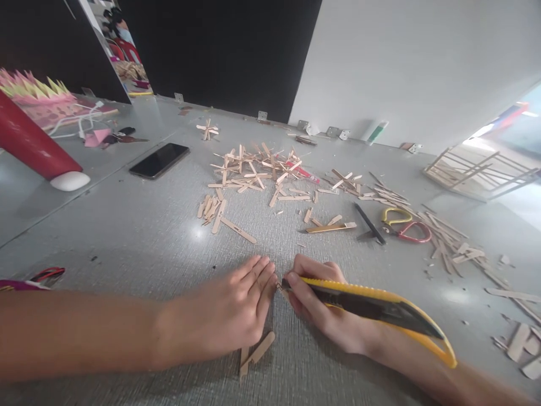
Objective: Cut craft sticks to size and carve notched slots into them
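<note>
My right hand (316, 299) is closed around a yellow and black utility knife (380, 307), whose tail end points back over my wrist. The knife's front end meets a small wooden craft stick (283, 290) between my hands. My left hand (240, 301) has its fingers pressed together at the stick's other side, holding it against the table; most of the stick is hidden by my fingers. Two cut stick pieces (262, 348) lie just below my left palm, one crossing the other.
Ahead lies a pile of craft sticks (253, 169). To the right are scissors (408, 225), a black pen-like tool (369, 223), more sticks (452, 237) and a stick frame (482, 172). A phone (160, 160) and a red cylinder (38, 138) are left. Panels (380, 62) stand behind.
</note>
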`<state>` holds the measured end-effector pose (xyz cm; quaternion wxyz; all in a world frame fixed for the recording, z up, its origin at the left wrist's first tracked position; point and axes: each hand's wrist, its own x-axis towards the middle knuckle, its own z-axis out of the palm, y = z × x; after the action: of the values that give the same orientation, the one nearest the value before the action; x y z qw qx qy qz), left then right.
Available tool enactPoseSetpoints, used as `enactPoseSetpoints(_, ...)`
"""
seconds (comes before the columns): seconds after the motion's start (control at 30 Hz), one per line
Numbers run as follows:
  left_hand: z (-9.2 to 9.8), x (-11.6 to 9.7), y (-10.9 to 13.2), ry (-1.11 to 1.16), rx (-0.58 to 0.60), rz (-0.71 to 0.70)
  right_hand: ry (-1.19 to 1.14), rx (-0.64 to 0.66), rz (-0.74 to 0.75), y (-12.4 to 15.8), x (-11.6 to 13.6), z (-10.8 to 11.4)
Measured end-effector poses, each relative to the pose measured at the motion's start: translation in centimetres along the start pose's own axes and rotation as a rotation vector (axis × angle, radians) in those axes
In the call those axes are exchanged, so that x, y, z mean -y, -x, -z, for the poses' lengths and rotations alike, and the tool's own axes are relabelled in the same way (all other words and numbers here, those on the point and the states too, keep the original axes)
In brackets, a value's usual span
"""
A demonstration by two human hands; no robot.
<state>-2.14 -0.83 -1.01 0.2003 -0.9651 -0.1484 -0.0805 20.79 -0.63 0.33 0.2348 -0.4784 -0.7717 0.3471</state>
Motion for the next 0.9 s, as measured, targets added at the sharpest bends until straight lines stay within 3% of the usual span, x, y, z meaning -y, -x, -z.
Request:
enactPoseSetpoints(0.47,-0.13,-0.18,-0.15,-0.027,-0.040,0.020,-0.089,0.010,-0.037,-0.33,-0.03,-0.12)
enactPoseSetpoints(0.9,-0.09,-0.52,0.06,-0.039,0.000,0.041,-0.142,0.045,0.046,-0.16,-0.25,-0.28)
